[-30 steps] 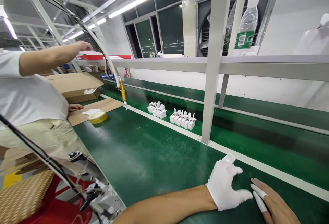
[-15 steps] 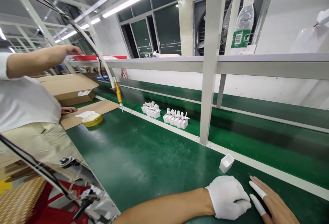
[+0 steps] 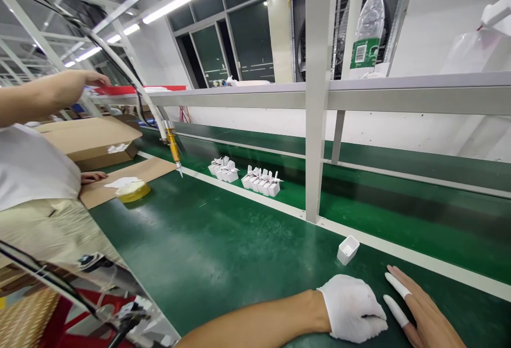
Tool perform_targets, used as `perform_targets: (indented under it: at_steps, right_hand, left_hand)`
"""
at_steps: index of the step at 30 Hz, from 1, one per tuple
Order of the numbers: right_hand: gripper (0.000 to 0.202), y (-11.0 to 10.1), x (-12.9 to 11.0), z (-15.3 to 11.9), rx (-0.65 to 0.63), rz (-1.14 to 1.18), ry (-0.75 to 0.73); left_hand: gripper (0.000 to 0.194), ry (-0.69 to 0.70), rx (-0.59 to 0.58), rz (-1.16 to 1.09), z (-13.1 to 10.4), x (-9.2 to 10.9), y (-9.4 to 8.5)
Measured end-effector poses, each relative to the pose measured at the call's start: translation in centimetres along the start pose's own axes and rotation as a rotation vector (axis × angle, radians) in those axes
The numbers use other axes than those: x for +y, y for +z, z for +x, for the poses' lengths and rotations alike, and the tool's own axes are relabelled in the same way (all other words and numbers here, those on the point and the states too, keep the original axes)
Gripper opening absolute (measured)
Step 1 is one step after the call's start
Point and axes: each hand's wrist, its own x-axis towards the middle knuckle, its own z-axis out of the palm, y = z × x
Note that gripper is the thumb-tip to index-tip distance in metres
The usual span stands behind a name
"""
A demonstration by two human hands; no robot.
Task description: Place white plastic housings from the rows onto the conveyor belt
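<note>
Away from the small white box (image 3: 348, 250) the left hand (image 3: 353, 308) has moved; it was up against the box in the earliest view and now rests nearer the person. So the box now stands on its own, with no hand on it. It sits on the green table (image 3: 223, 247) with its open top up, just beside the pale strip (image 3: 399, 251).

The left hand wears a white glove, and its fingers are curled in tight. I can't tell if something little is tucked inside. The right hand (image 3: 429, 316) is next to it, with its fingers spread and let go. Two of them wear white covers.

Past the strip are two groups of little white boxes, one near (image 3: 261, 182) and one farther off (image 3: 223, 170), with bits poking out. Farther left, a yellow tool (image 3: 173, 148) hangs by the tape roll (image 3: 133, 192). Another person's raised hand (image 3: 96, 78) is near a red tray (image 3: 171, 88).
</note>
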Motion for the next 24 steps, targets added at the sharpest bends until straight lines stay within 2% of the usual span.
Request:
perform_targets:
  at_steps: [4,9,13,20,24]
  right_hand:
    - [0.048,-1.4,-2.0,1.0,0.048,0.003,0.019]
    - [0.044,-3.2,-4.6,1.0,-0.104,0.108,0.181]
    - [0.051,-3.1,-4.8,0.7,-0.181,0.187,0.285]
    - [0.054,-2.7,-5.1,0.4,-0.195,0.190,0.316]
    - [0.052,-2.7,-5.4,0.5,-0.208,0.181,0.328]
  left_hand:
    - [0.029,0.003,-0.017,0.004,-0.5,0.9,-0.9]
    - [0.018,-0.101,0.040,-0.113,-1.8,1.4,0.5]
    - [0.025,-0.106,0.006,-0.171,-2.2,0.9,1.8]
    - [0.027,-0.218,-0.094,-0.149,-2.0,1.6,0.8]
    - [0.029,-0.213,-0.101,-0.138,-2.0,1.7,0.9]
